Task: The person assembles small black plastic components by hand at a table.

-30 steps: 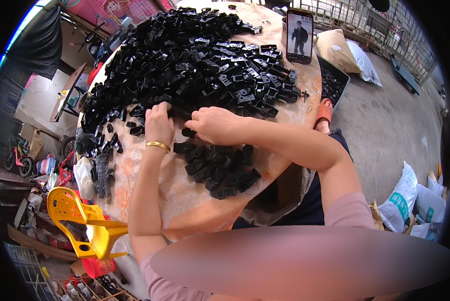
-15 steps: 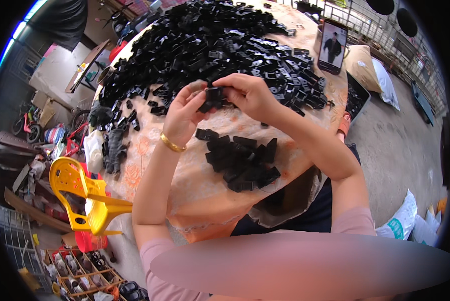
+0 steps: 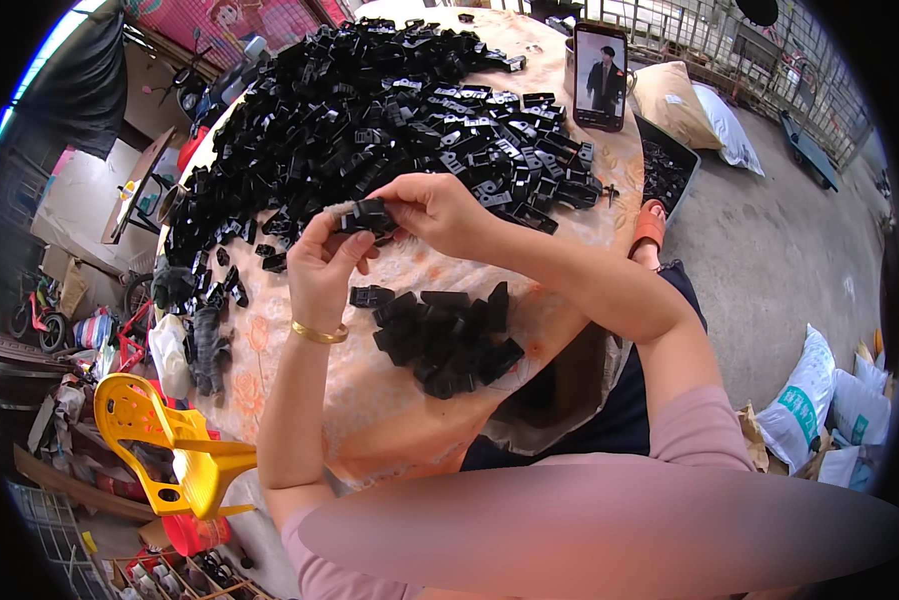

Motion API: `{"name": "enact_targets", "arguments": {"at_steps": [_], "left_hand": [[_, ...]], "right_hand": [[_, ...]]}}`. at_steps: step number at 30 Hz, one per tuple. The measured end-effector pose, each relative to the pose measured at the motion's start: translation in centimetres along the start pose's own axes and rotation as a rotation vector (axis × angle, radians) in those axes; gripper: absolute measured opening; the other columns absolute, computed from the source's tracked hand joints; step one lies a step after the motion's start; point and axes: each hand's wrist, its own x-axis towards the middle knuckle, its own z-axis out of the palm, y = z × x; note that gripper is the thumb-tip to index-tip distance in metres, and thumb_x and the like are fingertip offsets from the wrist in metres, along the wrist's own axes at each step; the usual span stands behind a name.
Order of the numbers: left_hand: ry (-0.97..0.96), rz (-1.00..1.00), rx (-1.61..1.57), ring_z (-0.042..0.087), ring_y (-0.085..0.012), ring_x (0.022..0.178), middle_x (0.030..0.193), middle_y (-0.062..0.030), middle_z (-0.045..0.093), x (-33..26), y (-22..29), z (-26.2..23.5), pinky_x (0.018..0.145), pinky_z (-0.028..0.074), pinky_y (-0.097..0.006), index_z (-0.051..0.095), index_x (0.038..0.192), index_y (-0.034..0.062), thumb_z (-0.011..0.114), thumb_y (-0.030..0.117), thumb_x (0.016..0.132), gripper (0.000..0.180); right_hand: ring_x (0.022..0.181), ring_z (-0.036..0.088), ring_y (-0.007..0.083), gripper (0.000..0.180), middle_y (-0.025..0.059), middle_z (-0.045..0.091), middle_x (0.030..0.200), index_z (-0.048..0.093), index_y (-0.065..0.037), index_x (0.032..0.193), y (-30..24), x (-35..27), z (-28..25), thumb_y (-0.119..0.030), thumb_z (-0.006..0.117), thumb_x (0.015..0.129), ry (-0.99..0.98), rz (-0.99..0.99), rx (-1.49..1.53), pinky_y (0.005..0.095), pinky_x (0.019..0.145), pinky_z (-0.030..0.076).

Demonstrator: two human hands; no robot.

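Between both hands, above the table, is a small black plastic part (image 3: 369,216), blocky in shape. My left hand (image 3: 321,268), with a gold bangle at the wrist, holds its left side between thumb and fingers; a pale covering shows on one finger. My right hand (image 3: 441,213) pinches the part's right end, its fingertips partly hidden. Just beyond the hands spreads a big heap of similar black parts (image 3: 339,130). Nearer to me, below my right forearm, lies a smaller pile of black parts (image 3: 444,342). Both rest on a peach flowered tablecloth (image 3: 294,405).
At the table's far right a phone (image 3: 600,78) stands upright, showing a person. A dark bin of black parts (image 3: 669,172) is beyond the right edge. A yellow plastic chair (image 3: 194,455) stands at the left. Filled sacks (image 3: 799,400) lie on the right floor.
My view has shifted, so the table sits further left and lower in it. Both hands still hold the black part, which is now turned more level and shows more of its top.
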Motion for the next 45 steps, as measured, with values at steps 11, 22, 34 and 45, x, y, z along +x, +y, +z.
{"name": "enact_targets", "arguments": {"at_steps": [11,22,34,45], "left_hand": [[0.091,0.043,0.063,0.057,-0.0060,0.072,0.083,-0.0012,0.063,0.0,-0.5,0.1,0.066,0.048,-0.019,0.059,0.107,-0.0022,0.068,-0.001,0.076,0.032],[0.077,0.053,-0.354,0.055,-0.0136,0.100,0.109,-0.0087,0.058,-0.4,0.2,1.5,0.088,0.045,-0.025,0.047,0.122,-0.0050,0.057,-0.007,0.081,0.042],[-0.167,0.161,0.820,0.060,-0.0222,0.066,0.073,-0.0122,0.060,-1.0,3.4,0.3,0.060,0.047,-0.029,0.040,0.124,0.0075,0.063,0.006,0.077,0.052],[-0.098,0.192,0.811,0.054,-0.0154,0.077,0.091,-0.0055,0.059,1.3,-1.0,-1.1,0.071,0.045,-0.025,0.063,0.102,0.0076,0.065,0.009,0.077,0.025]], "right_hand": [[0.066,0.061,0.0199,0.022,0.0107,0.059,0.074,0.062,0.000,0.099,-0.2,-0.1,-0.3,0.006,0.054,0.078,-0.004,-0.288,-0.291,0.0260,0.060,0.049],[0.079,0.061,0.0194,0.031,0.0121,0.061,0.095,0.058,-0.002,0.110,-1.2,-0.4,0.3,-0.008,0.062,0.080,0.039,-0.307,-0.267,0.0296,0.072,0.050],[0.070,0.063,0.0136,0.023,0.0084,0.067,0.083,0.066,-0.004,0.095,0.4,1.9,-4.1,-0.023,0.059,0.086,0.185,-0.113,-0.340,0.0264,0.061,0.050],[0.100,0.047,0.0187,0.021,-0.0009,0.055,0.098,0.064,-0.014,0.087,1.5,-0.3,-2.3,-0.008,0.059,0.068,-0.224,-0.430,-1.211,0.0326,0.079,0.039]]}}
